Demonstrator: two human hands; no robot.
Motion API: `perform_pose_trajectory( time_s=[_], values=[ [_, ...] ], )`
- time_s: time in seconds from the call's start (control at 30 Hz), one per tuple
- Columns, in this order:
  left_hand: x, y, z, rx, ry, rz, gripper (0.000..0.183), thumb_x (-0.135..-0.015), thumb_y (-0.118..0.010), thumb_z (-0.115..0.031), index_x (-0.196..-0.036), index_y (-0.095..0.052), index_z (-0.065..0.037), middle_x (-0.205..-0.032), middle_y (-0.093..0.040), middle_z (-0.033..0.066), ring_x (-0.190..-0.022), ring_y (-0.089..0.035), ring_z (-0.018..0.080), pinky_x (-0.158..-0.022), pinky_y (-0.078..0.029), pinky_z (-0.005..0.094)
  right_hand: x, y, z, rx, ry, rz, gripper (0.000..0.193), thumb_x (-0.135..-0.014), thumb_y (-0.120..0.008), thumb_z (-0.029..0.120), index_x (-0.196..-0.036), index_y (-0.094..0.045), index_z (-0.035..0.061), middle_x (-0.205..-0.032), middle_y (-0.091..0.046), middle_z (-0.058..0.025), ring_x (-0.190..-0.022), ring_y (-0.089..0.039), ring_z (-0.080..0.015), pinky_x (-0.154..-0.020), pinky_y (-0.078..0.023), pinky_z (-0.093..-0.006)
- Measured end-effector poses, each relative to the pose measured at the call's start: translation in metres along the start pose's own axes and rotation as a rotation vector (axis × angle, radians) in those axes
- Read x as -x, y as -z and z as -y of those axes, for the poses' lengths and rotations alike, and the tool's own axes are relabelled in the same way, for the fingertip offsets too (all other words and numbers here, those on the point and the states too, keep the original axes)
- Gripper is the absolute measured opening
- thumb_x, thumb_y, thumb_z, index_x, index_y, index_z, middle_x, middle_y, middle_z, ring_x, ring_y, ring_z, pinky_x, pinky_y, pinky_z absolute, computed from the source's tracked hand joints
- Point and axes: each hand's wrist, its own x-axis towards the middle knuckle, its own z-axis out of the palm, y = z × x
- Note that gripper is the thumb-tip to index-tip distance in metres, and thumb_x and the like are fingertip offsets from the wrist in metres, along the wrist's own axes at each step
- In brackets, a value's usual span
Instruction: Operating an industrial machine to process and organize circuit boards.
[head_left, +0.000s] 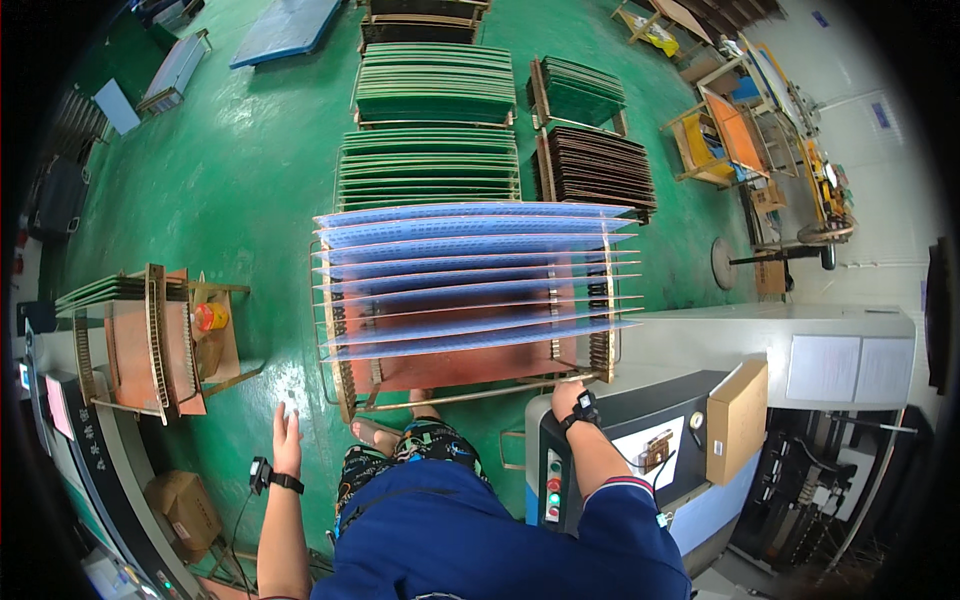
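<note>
In front of me stands a metal rack [346, 385] with slotted side rails. Several thin blue panels [470, 291] lie across it in spaced rows, above a reddish-brown base board [460, 368]. My right hand [567, 399] is closed at the near right corner of this rack, on the end of its front bar; the fingertips are partly hidden. Held out over the floor at the left, my left hand [287, 441] is empty, its fingers stretched. It is apart from the rack. Each wrist wears a strapped small camera.
Racks of green panels [430, 165] and dark brown panels [600, 165] stand beyond. At the left is a smaller slotted rack [155, 340]. A machine with buttons [553, 487] and a cardboard box [737, 422] sit close at my right; another machine [95, 450] flanks my left.
</note>
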Motion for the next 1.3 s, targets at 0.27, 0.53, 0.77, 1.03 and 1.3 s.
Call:
perform_pose_trajectory(
  time_s=[0.27,0.53,0.77,1.03,1.3],
  values=[
    [0.08,0.044,0.143,-0.282,0.223,-0.188,0.062,-0.087,-0.055,-0.043,-0.132,-0.04,-0.002,-0.102,-0.061,0.018,-0.092,-0.058,0.0229,-0.083,-0.045,0.0331,-0.013,-0.032,-0.011,-0.203,-0.391,-0.025,0.056,-0.093,-0.033,0.041,-0.081,-0.068,-0.0017,-0.082,-0.065,-0.0227,-0.083,-0.063,-0.0377,-0.075,-0.049,-0.0447],
    [0.078,0.087,0.181,-0.078,0.154,-0.039,0.05,-0.086,-0.057,-0.04,-0.117,-0.055,-0.001,-0.102,-0.064,0.0179,-0.094,-0.061,0.0232,-0.084,-0.046,0.0328,-0.032,-0.055,-0.061,0.393,-0.11,0.041,0.027,-0.088,-0.044,0.017,-0.089,-0.068,0.0036,-0.087,-0.066,-0.0181,-0.08,-0.066,-0.0228,-0.061,-0.052,-0.0405],
    [0.125,0.193,0.248,-0.02,0.338,-0.229,0.041,-0.085,-0.059,-0.035,-0.108,-0.061,-0.001,-0.101,-0.065,0.0158,-0.096,-0.062,0.023,-0.085,-0.047,0.0332,0.087,-0.035,0.314,-0.481,0.226,0.592,0.027,-0.085,-0.053,0.027,-0.097,-0.065,0.0064,-0.08,-0.066,-0.0064,-0.063,-0.062,-0.014,-0.048,-0.048,-0.0288],
    [0.191,0.282,0.338,0.099,0.534,-0.564,0.044,-0.081,-0.058,-0.041,-0.107,-0.063,-0.005,-0.107,-0.064,0.0148,-0.104,-0.059,0.0267,-0.091,-0.044,0.0364,0.119,-0.023,0.553,-0.287,0.591,0.714,0.027,-0.087,-0.052,0.025,-0.099,-0.063,0.0035,-0.079,-0.063,-0.0047,-0.056,-0.055,-0.0111,-0.043,-0.042,-0.025],
    [0.266,0.216,0.528,-0.288,0.656,-0.713,0.022,-0.08,-0.052,-0.027,-0.082,-0.064,-0.009,-0.074,-0.065,0.0119,-0.071,-0.063,0.0281,-0.066,-0.049,0.0409,0.176,0.026,0.761,-0.052,0.938,0.694,0.025,-0.087,-0.05,0.021,-0.103,-0.064,0.0065,-0.085,-0.065,-0.0027,-0.063,-0.057,-0.0101,-0.052,-0.046,-0.0263]
  ],
)
